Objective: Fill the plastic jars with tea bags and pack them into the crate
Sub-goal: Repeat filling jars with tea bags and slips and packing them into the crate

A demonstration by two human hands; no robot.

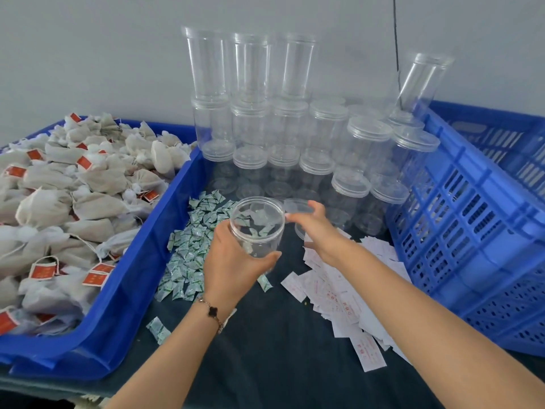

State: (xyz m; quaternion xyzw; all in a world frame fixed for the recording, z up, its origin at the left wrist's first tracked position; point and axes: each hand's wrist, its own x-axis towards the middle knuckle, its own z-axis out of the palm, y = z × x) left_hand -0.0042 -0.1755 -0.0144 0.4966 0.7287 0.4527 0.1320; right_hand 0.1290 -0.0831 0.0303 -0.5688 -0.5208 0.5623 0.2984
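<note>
My left hand (233, 258) grips a clear plastic jar (257, 228) with its mouth open, held above the dark table (265, 349). My right hand (314, 228) holds the jar's clear lid (295, 205) just to the right of the mouth. A blue tray (141, 284) on the left is heaped with beige tea bags (59, 202) with red tags. At the right stands a blue slatted crate (472, 231). Stacked empty lidded jars (289, 128) stand behind, against the wall.
Small green-and-white sachets (191, 246) lie scattered between the tray and the jar. White paper slips (348, 296) with red print are strewn by the crate. One jar (421, 84) leans on the crate's back corner.
</note>
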